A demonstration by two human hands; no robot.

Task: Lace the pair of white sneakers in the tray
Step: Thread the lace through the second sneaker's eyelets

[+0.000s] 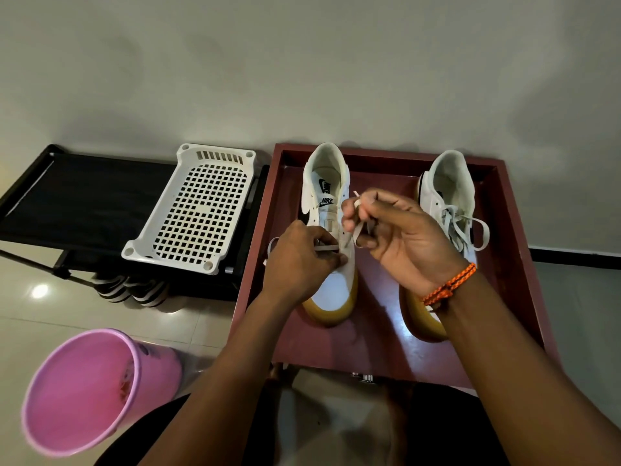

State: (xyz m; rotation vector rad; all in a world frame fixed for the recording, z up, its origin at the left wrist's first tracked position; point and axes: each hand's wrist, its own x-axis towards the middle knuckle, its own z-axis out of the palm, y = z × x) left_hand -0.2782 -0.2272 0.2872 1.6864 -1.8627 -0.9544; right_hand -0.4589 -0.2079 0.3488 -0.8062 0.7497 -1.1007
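Two white sneakers with tan soles stand in a dark red tray (379, 338), toes toward me. The left sneaker (331, 196) has a lace (359, 230) only through its lowest eyelets. My left hand (299, 264) pinches one end of that lace against the shoe's lower eyelets. My right hand (400, 240), an orange cord bracelet on its wrist, pinches the other end near its tip and holds it up over the tongue. The right sneaker (450, 190) is laced, with a loose bow; my right forearm hides its toe part.
A white perforated plastic basket (198, 210) lies on a black rack (77, 200) left of the tray. A pink bucket (84, 391) stands on the tiled floor at lower left. A pale wall rises right behind the tray.
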